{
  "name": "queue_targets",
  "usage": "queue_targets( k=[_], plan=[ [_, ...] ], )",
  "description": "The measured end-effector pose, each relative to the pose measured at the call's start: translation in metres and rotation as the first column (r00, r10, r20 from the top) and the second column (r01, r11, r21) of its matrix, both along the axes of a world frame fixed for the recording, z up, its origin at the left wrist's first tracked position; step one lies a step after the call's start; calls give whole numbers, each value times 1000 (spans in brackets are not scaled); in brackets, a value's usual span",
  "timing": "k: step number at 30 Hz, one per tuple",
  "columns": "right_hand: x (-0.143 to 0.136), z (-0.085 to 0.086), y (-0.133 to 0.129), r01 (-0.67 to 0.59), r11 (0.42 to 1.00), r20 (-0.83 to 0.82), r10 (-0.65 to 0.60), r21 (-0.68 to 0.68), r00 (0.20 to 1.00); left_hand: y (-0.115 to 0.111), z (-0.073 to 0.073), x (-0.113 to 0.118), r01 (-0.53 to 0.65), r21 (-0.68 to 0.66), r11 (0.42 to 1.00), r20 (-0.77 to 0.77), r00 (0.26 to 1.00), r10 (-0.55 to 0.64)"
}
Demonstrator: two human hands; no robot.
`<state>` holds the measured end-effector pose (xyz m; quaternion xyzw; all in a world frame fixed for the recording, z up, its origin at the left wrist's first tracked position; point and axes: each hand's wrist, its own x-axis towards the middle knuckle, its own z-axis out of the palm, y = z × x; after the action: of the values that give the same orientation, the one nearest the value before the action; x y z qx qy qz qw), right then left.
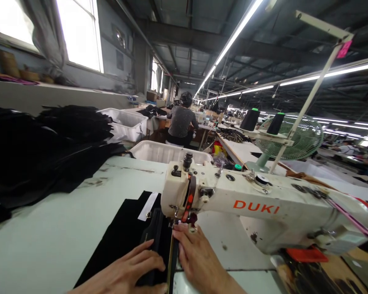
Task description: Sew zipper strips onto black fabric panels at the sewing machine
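A black fabric piece [116, 241] lies on the pale table beneath the sewing machine's needle area, with a white strip [148, 206] and a small metal pull near its far end. My left hand [135, 267] rests on this fabric, its fingers stretched out and the thumb beside a brownish-gold edge strip [171, 257]. Close in front of the presser foot [172, 222], my right hand [199, 253] has its fingers together on the fabric's right edge; the fingertips are partly hidden by each other. The cream sewing machine [217, 196] stands over the work, marked with orange letters.
Black fabric pieces [49, 143] are heaped on the left of the table. Behind the machine are a white bin [171, 152], two black thread cones [250, 119] and a green fan [303, 136]. Farther off, a person [181, 121] sits facing away.
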<state>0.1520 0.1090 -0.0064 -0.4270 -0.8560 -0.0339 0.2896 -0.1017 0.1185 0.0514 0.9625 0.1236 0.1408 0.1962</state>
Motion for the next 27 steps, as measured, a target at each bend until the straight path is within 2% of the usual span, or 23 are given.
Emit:
queue_targets(
  k=[3,8,12,16,18,23,27],
  plan=[
    [1,-3,2,15,999,37,-16,31,999,5,2,-1,2,-30,1000,-4,1000,-2],
    [1,-6,5,36,999,56,-38,34,998,14,-6,-5,-26,-13,1000,58,998,27],
    [0,0,6,31,999,-1,-31,34,1000,17,8,-1,-45,-20,999,-1,999,45],
    [1,10,2,22,1000,-112,-24,-20,993,20,22,6,-96,99,990,-95,990,106],
    [1,14,0,-4,999,-166,-2,-35,986,26,20,8,-78,135,988,-128,987,95],
    [3,19,-5,-107,991,-190,91,-75,978,43,-1,8,-42,177,983,-144,987,69],
    [4,22,-7,-228,969,-186,207,-97,960,36,-1,10,-82,210,974,-165,979,119]
  ],
)
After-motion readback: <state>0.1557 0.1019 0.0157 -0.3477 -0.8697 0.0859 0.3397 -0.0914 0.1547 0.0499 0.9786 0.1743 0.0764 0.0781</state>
